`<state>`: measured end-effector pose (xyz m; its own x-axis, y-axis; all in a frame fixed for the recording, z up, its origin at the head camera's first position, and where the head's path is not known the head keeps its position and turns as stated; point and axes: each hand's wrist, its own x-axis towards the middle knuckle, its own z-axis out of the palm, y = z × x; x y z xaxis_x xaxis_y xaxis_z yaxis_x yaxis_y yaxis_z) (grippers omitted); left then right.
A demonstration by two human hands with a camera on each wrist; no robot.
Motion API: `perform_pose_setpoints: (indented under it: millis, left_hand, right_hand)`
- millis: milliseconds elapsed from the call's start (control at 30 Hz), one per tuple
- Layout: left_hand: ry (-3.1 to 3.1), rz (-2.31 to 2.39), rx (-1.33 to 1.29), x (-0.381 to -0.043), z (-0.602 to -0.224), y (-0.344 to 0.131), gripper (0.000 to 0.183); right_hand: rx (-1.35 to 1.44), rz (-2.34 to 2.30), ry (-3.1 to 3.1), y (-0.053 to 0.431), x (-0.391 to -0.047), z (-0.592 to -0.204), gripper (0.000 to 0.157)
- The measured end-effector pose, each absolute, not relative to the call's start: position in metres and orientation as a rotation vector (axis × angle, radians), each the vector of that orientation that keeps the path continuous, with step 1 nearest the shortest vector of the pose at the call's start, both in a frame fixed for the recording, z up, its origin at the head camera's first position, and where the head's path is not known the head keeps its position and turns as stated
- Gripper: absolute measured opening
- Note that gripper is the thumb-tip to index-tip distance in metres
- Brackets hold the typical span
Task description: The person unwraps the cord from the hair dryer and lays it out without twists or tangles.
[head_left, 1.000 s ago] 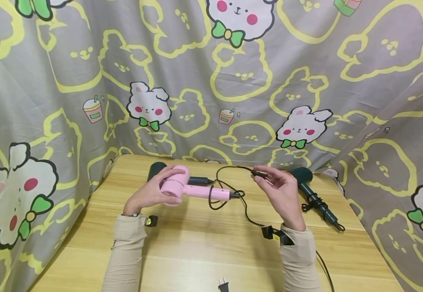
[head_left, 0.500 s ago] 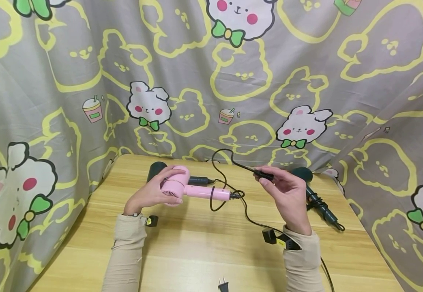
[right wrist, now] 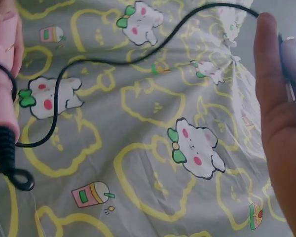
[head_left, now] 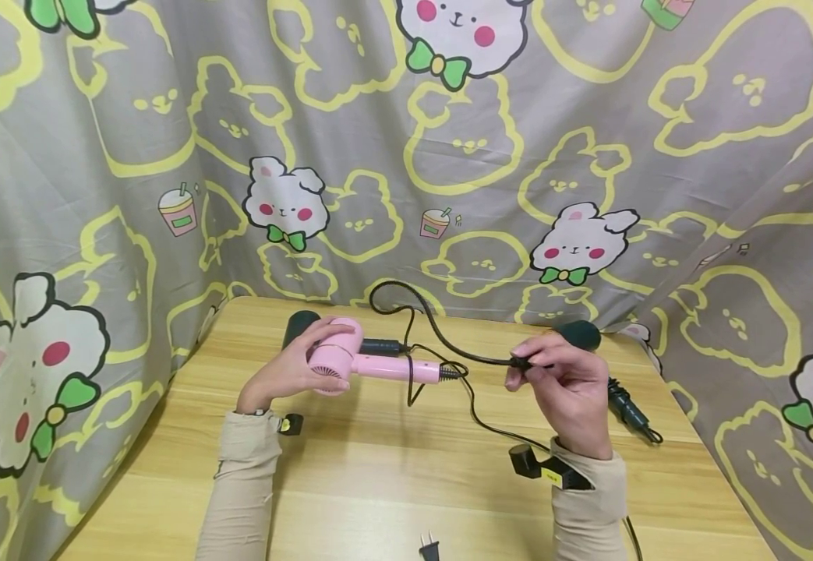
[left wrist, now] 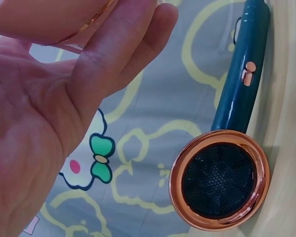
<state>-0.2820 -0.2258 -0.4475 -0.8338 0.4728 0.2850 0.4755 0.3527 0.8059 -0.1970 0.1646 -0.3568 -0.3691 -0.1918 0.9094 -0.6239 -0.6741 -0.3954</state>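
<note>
My left hand grips the pink hair dryer round its head, above the left part of the table, its handle pointing right. A black cord leaves the handle's end and loops round the handle. From there it arcs up and over to my right hand, which pinches the cord's plug end between thumb and fingers. Metal plug prongs show beside the fingers in the right wrist view. In the left wrist view only part of the pink dryer's head appears above the palm.
Behind the pink dryer lies a dark green hair dryer. Another dark green dryer, partly hidden by my right hand, lies at the right with its cord bundled. A loose plug sits at the front of the wooden table. Patterned curtains enclose it.
My right hand has moved right and slightly toward me with the plug. The cord between the hands has lifted into a high arc. My left hand and the pink hair dryer stay almost still.
</note>
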Motion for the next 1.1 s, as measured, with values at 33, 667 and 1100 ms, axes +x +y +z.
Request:
perform_pose_setpoints:
  millis: [33,667,1100]
  left_hand:
    - [-2.579,-1.543,-0.908,-0.282,-0.448,-0.226,0.090]
    - [-2.603,-1.535,-0.860,-0.279,-0.446,-0.232,0.090]
    - [-2.626,-1.509,-0.827,-0.277,-0.442,-0.231,0.089]
  right_hand:
    - [1.598,2.123,-1.045,0.164,-0.196,-0.355,0.024]
    - [1.950,2.170,-0.875,0.169,-0.195,-0.341,0.010]
    - [1.923,2.212,-0.974,0.178,-0.201,-0.348,0.027]
